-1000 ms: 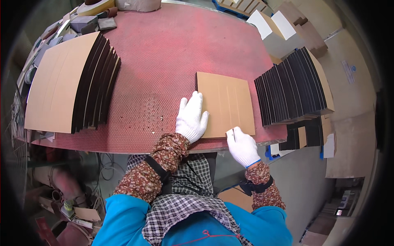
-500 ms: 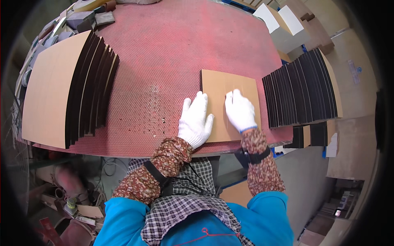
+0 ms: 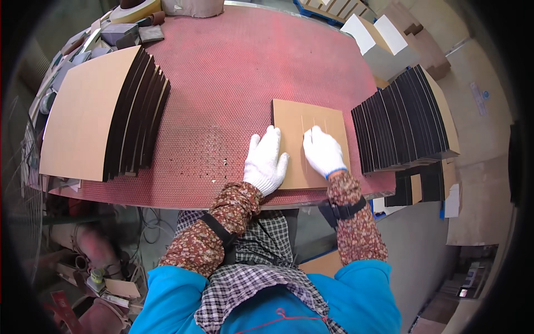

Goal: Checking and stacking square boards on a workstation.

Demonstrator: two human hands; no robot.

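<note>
Left hand (image 3: 266, 162) lies flat, spread over the left side of the tan board (image 3: 311, 118); right hand (image 3: 324, 151) is curled on its face, any grip hidden. The board, on the red table (image 3: 239, 72) between stacks (image 3: 83, 117), looks stiff, fairly light, best held by opposite edges.

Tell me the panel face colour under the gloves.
Panel face: tan with thin pale lines; head view.

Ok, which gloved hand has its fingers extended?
The left hand, at the left edge of the flat board; the right hand has its fingers curled.
</note>
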